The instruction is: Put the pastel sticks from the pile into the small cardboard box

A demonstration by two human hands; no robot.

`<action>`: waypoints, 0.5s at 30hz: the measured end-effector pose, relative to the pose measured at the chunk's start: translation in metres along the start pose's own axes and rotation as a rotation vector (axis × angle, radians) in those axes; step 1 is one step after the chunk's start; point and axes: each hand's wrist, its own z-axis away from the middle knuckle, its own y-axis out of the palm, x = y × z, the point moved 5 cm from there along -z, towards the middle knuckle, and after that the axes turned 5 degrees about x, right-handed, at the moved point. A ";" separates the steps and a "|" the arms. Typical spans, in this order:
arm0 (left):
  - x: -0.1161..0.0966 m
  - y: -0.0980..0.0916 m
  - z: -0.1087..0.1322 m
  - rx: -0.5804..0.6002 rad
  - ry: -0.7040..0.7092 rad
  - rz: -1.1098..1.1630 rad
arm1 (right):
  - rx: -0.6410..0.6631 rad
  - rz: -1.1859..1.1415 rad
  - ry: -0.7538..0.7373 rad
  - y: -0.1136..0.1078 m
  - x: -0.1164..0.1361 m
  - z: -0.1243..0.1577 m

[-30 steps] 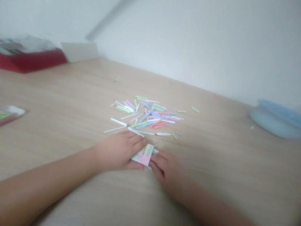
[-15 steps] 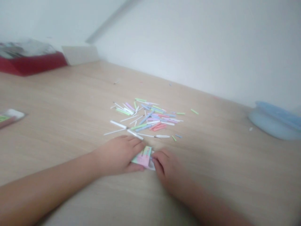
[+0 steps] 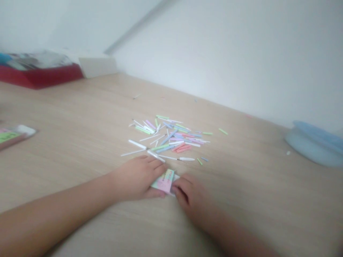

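A small pastel packet (image 3: 164, 181) in pink, green and yellow lies on the wooden table (image 3: 80, 117) near the front. My left hand (image 3: 139, 176) is wrapped over its left part, thumb along the near edge. Bent fingers of my right hand (image 3: 189, 192) pinch at the packet's right end, where a whitish part shows; what exactly they grip is too blurred to make out. Just beyond the hands lies a loose pile of thin sticks and short tubes (image 3: 171, 137) in white, green, blue, purple and coral.
At the back left stands a red box (image 3: 53, 76) full of items, beside a pale upright panel (image 3: 98, 67). Another pink and green packet (image 3: 12, 135) lies at the left edge. A light blue rounded object (image 3: 316, 144) sits at the right by the wall (image 3: 227, 53).
The whole view has shifted slightly, so the scene sits a little lower and further right. Both hands remain at the packet, the right fingers still at its right end.
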 end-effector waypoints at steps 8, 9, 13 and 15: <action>-0.001 0.000 0.000 0.005 0.013 -0.021 | -0.018 -0.010 0.003 0.000 0.001 0.000; 0.000 0.000 0.000 0.005 0.014 -0.022 | -0.021 -0.014 0.000 0.000 0.002 0.000; 0.000 0.000 -0.001 -0.010 0.012 -0.012 | -0.046 -0.051 -0.022 -0.002 0.003 0.001; 0.001 0.000 -0.001 -0.018 0.010 -0.008 | -0.070 -0.090 -0.034 -0.003 0.001 0.002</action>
